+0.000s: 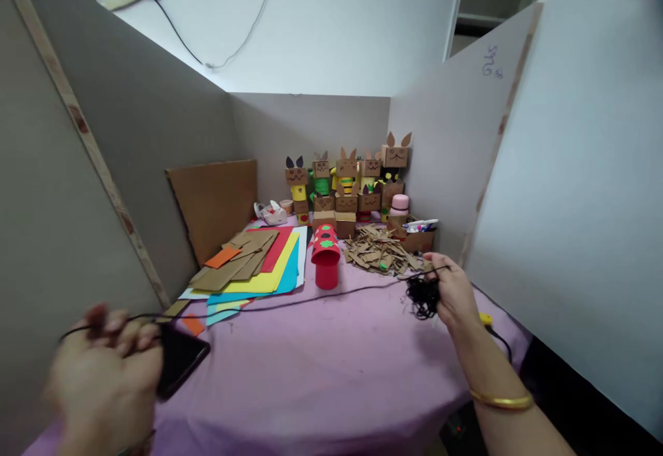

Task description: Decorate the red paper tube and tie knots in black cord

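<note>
My left hand (106, 373) is blurred at the lower left, fingers pinched on the end of a black thread (311, 297) and resting beside a black phone (181, 359). The thread stretches across the purple tablecloth (321, 380) to my right hand (453, 290), which grips a tangled black thread bundle (422, 296). A gold bangle (500, 399) circles my right wrist. A red paper cylinder figure (326, 257) stands just behind the thread.
Coloured paper sheets and cardboard pieces (253, 262) lie at left, a cardboard scrap pile (380, 250) at right, several box figures (352, 179) at the back. A cardboard sheet (215, 204) leans on the left partition. Partition walls enclose three sides.
</note>
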{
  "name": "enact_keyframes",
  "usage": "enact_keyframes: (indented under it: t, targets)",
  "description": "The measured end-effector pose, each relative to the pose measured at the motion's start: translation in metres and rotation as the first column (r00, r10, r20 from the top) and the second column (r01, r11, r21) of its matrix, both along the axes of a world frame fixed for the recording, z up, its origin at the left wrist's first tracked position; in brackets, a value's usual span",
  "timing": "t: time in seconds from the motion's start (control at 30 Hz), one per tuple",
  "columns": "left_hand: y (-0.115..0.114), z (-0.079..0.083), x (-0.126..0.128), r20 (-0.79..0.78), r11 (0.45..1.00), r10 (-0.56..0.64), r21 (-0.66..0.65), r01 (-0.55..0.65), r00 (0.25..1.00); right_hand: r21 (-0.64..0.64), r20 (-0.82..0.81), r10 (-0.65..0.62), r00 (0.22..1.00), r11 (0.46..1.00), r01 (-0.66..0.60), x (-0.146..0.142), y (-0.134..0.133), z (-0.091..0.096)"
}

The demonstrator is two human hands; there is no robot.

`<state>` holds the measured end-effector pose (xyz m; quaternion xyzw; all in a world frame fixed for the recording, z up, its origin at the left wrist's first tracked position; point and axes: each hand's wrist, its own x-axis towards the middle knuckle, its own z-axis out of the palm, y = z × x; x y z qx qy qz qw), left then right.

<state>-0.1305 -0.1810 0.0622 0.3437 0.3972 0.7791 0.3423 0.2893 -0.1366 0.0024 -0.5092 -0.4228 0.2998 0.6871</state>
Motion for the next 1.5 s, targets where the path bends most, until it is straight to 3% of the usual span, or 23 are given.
enact_keyframes:
  t: [0.1,0.2,0.23,0.3,0.33,0.4,0.47,0.5,0.57,0.67,0.8,1.03,1.2,1.27,1.3,1.33,1.37,1.4,1.43,1.5]
  targets:
    - [0.005,-0.006,0.042,0.041,0.979,-0.166,-0.111,0.17,0.985,-0.124,0.205,0.178,0.962,0.98,-0.155,-0.012,-0.01,-0.004]
    - [0.0,-0.014,0.09,-0.049,0.905,-0.369,-0.248,0.347,0.928,-0.138,0.327,0.228,0.917,0.972,-0.193,-0.031,-0.027,-0.006]
    - [-0.004,-0.017,0.104,-0.088,0.871,-0.436,-0.29,0.395,0.896,-0.126,0.343,0.235,0.909,0.971,-0.204,-0.04,-0.033,-0.005]
    - [-0.013,-0.025,0.128,-0.331,0.782,-0.605,-0.415,0.464,0.724,-0.128,0.319,0.32,0.892,0.947,-0.294,-0.064,-0.048,-0.004]
    - [-0.016,-0.028,0.137,-0.432,0.755,-0.654,-0.432,0.494,0.621,-0.126,0.27,0.404,0.874,0.915,-0.384,-0.077,-0.055,-0.004]
    - [-0.021,-0.034,0.15,-0.587,0.737,-0.662,-0.4,0.544,0.466,-0.076,-0.067,0.642,0.764,0.76,-0.645,-0.102,-0.068,-0.005]
    - [-0.021,-0.038,0.156,-0.646,0.748,-0.637,-0.386,0.54,0.42,-0.09,-0.195,0.774,0.603,0.598,-0.796,-0.117,-0.075,-0.008]
    - [-0.019,-0.04,0.156,-0.642,0.743,-0.645,-0.401,0.535,0.415,-0.126,-0.223,0.787,0.575,0.562,-0.818,-0.119,-0.077,-0.01]
    - [-0.017,-0.041,0.152,-0.591,0.7,-0.7,-0.452,0.553,0.402,-0.2,-0.229,0.747,0.625,0.592,-0.781,-0.112,-0.076,-0.013]
    - [-0.017,-0.04,0.142,-0.517,0.619,-0.777,-0.523,0.587,0.358,-0.21,-0.19,0.618,0.762,0.733,-0.647,-0.088,-0.067,-0.015]
    - [-0.021,-0.041,0.128,-0.449,0.587,-0.809,-0.645,0.489,0.379,-0.247,-0.115,0.491,0.864,0.828,-0.504,-0.061,-0.06,-0.018]
    - [-0.016,-0.053,0.105,-0.496,0.637,-0.769,-0.654,0.409,0.403,-0.273,0.147,0.322,0.935,0.922,-0.275,-0.037,-0.054,-0.032]
    - [-0.023,-0.053,0.113,-0.519,0.643,-0.766,-0.63,0.436,0.379,-0.137,0.443,0.136,0.886,0.987,-0.083,-0.036,-0.057,-0.029]
    - [-0.026,-0.053,0.121,-0.512,0.63,-0.776,-0.609,0.483,0.368,-0.078,0.502,0.168,0.848,0.986,-0.149,-0.053,-0.066,-0.025]
    - [-0.026,-0.053,0.125,-0.507,0.622,-0.782,-0.591,0.514,0.363,-0.088,0.488,0.256,0.835,0.966,-0.244,-0.065,-0.072,-0.023]
    - [-0.027,-0.053,0.129,-0.498,0.607,-0.791,-0.571,0.552,0.355,-0.137,0.428,0.412,0.805,0.909,-0.393,-0.078,-0.078,-0.022]
    - [-0.027,-0.053,0.131,-0.486,0.591,-0.801,-0.551,0.589,0.349,-0.188,0.323,0.576,0.751,0.817,-0.546,-0.09,-0.083,-0.021]
    - [-0.026,-0.053,0.132,-0.477,0.585,-0.804,-0.53,0.613,0.354,-0.2,0.171,0.69,0.703,0.723,-0.661,-0.101,-0.086,-0.022]
    - [-0.026,-0.052,0.132,-0.475,0.591,-0.799,-0.515,0.621,0.368,-0.183,0.047,0.726,0.686,0.682,-0.708,-0.11,-0.089,-0.024]
    - [-0.025,-0.051,0.127,-0.491,0.631,-0.772,-0.509,0.585,0.405,-0.171,-0.161,0.663,0.731,0.711,-0.682,-0.117,-0.09,-0.028]
